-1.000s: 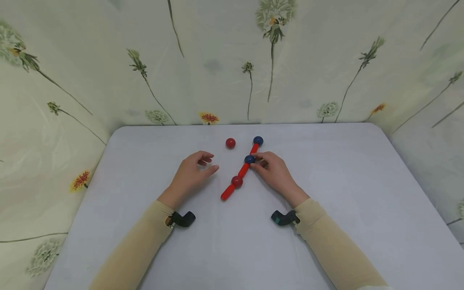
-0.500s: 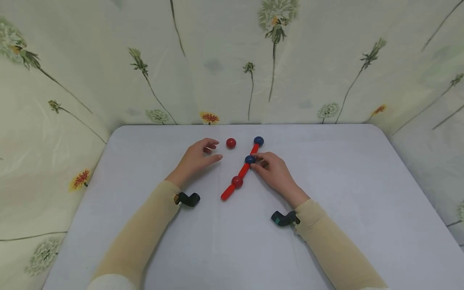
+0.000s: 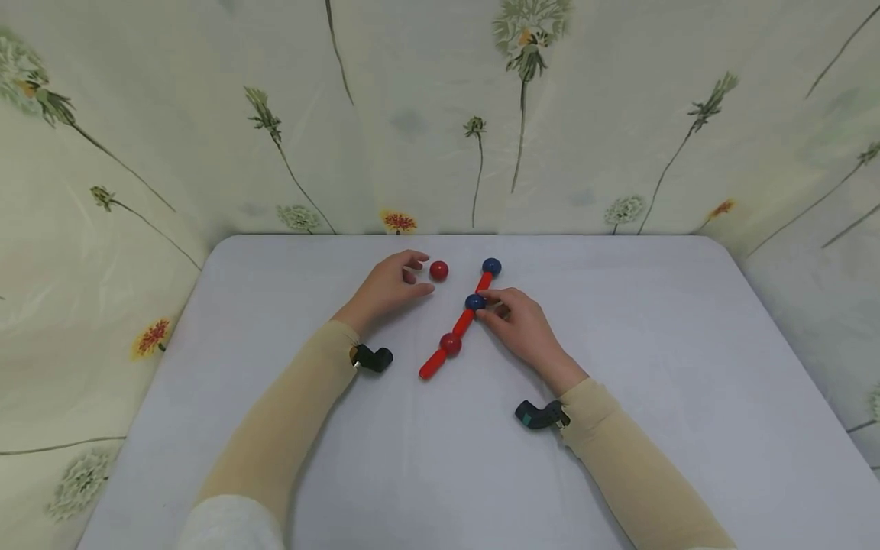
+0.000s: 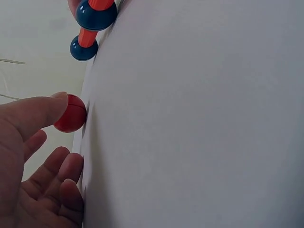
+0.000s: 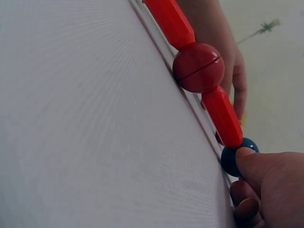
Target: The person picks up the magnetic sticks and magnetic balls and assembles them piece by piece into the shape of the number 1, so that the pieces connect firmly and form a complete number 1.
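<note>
A chain of red rods and balls lies slantwise on the white table. Its far end is a blue ball point(image 3: 491, 266), and a second blue ball point(image 3: 475, 302) sits partway along. Nearer to me, a dark red ball point(image 3: 450, 344) joins on to the end red rod point(image 3: 432, 365). My right hand point(image 3: 519, 325) pinches the middle blue ball between thumb and fingers. Left of the chain, a loose red ball point(image 3: 438, 270) rests on the table. Beside it my left hand point(image 3: 390, 284) is spread, thumb and fingers apart, holding nothing; whether the thumb touches the ball, I cannot tell.
The white table point(image 3: 619, 344) has its far edge just behind the balls. Beyond stands a cloth backdrop point(image 3: 406, 153) printed with dandelions. A dark wrist camera point(image 3: 373, 358) hangs at the left wrist, another wrist camera point(image 3: 539, 415) at the right.
My left hand has moved forward and to the right, up to the loose red ball. The right hand stays on the middle blue ball, and the chain lies as before.
</note>
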`<control>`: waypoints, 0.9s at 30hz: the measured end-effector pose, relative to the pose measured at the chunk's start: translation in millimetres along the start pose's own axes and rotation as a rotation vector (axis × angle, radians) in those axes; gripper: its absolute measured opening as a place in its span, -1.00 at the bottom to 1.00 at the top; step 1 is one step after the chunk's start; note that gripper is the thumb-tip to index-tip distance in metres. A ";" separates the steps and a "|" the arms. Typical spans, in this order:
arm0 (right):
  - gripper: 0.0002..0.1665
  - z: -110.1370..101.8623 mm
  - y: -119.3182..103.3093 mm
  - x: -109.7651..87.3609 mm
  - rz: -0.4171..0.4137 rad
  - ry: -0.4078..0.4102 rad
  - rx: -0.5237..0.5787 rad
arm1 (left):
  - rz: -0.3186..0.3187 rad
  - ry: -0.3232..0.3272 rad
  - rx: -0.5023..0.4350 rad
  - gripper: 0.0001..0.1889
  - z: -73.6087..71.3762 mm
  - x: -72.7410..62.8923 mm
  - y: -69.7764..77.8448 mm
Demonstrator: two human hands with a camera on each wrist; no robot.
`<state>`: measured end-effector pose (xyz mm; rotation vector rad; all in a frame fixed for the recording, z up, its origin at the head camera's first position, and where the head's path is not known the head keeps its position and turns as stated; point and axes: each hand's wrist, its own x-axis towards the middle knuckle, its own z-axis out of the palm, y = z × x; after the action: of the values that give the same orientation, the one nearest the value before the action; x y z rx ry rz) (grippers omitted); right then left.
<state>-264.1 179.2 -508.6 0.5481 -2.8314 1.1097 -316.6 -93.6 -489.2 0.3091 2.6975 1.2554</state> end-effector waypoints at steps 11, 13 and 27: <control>-0.54 -0.3 -0.3 0.0 0.003 -0.003 0.004 | 0.037 -0.027 0.045 -0.40 7.1 18.1 2.1; -0.54 -0.3 -0.4 -0.2 0.002 -0.002 0.004 | 0.035 -0.034 0.057 -0.40 8.0 19.7 3.0; -0.54 0.8 1.1 -0.1 -0.002 0.004 -0.006 | 0.058 -0.003 0.142 -0.55 14.5 24.7 4.0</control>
<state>-264.4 179.4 -509.9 0.5474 -2.8288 1.1008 -336.8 -74.2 -496.6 0.4092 2.7997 1.0787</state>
